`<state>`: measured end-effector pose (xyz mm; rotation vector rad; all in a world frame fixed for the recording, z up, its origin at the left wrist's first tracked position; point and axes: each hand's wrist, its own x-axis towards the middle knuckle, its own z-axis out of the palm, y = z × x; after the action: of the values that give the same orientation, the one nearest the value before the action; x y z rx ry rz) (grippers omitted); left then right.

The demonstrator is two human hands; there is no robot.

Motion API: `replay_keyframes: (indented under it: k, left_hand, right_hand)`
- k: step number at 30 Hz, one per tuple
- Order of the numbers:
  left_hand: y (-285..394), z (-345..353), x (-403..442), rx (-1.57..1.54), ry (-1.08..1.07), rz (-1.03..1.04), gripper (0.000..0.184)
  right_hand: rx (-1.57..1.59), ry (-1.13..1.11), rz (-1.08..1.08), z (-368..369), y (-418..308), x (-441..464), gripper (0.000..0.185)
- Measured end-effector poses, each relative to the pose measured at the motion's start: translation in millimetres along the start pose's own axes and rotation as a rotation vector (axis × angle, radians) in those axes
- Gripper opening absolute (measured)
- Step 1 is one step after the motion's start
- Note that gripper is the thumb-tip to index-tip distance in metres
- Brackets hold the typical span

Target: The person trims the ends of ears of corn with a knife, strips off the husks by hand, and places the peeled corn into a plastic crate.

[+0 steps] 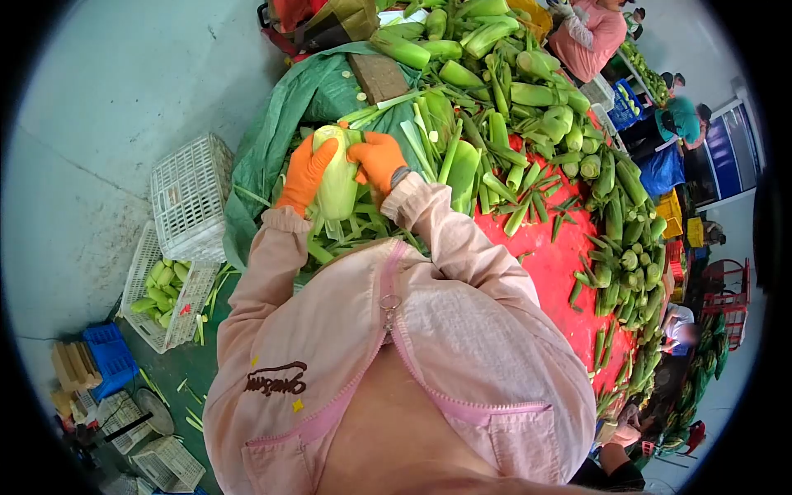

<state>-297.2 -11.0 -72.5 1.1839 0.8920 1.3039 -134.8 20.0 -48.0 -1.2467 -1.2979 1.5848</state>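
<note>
Wooden block [378,78] taken as landmark. Pale green vegetable [338,183] on the wearer's side of it, a little to the left, upright, raised over loose leaf strips [351,235]. Left hand [305,175], orange-gloved: fingers wrapped about the vegetable's left flank, thumb over its front, a firm hold. Right hand [377,162], also gloved: fingers curled narrow at the upper right edge; whether they pinch a leaf or a tool, cannot tell.

Handling, by judgement: light to middling weight, firm core, smooth skin likely slick if damp; outer leaves thin, apt to tear or slip. Best hold: round the thick middle, palm supporting, no hard squeeze; thinner leaf ends make a poor grip.

Around: green sheet [257,148] left of the block; beyond that, stacked white crate [188,198]. Right of the block, unpeeled stalks [536,92] heaped along the red-covered desk [540,264].
</note>
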Motion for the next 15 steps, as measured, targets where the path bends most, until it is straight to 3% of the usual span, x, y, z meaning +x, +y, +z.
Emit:
replay_keyframes:
  k: [3, 5, 8, 9, 10, 12, 15]
  left_hand:
    - [-9.6, 6.0, 4.3, 0.009, 0.110, 0.048, 0.056]
    - [-16.8, 16.0, 2.2, -0.026, 0.331, 0.020, 0.059]
    - [-14.3, 38.3, -5.3, 0.175, 0.402, 0.155, 0.061]
    - [-7.7, 42.6, -3.4, 0.043, 0.423, 0.095, 0.057]
    - [-9.9, 38.6, -1.7, 0.040, 0.428, 0.091, 0.057]
    - [-14.1, 20.7, 4.0, -0.280, 0.237, -0.095, 0.049]
    - [-14.0, 12.0, 8.0, -0.139, 0.272, -0.053, 0.048]
  right_hand:
    - [0.276, 0.051, 0.066, -4.8, 9.5, 2.5, 0.010]
    - [0.269, 0.062, 0.060, -9.5, 20.1, 4.3, 0.012]
    - [0.256, 0.069, 0.058, -5.0, 9.1, -9.7, 0.015]
    - [0.246, 0.063, 0.062, -3.6, 5.8, -15.2, 0.017]
    - [0.242, 0.062, 0.068, -2.7, 6.6, -18.3, 0.017]
    - [0.355, 0.035, 0.050, 2.0, 5.0, -18.2, 0.018]
    - [0.548, 0.065, 0.109, 0.8, 11.3, -14.7, 0.014]
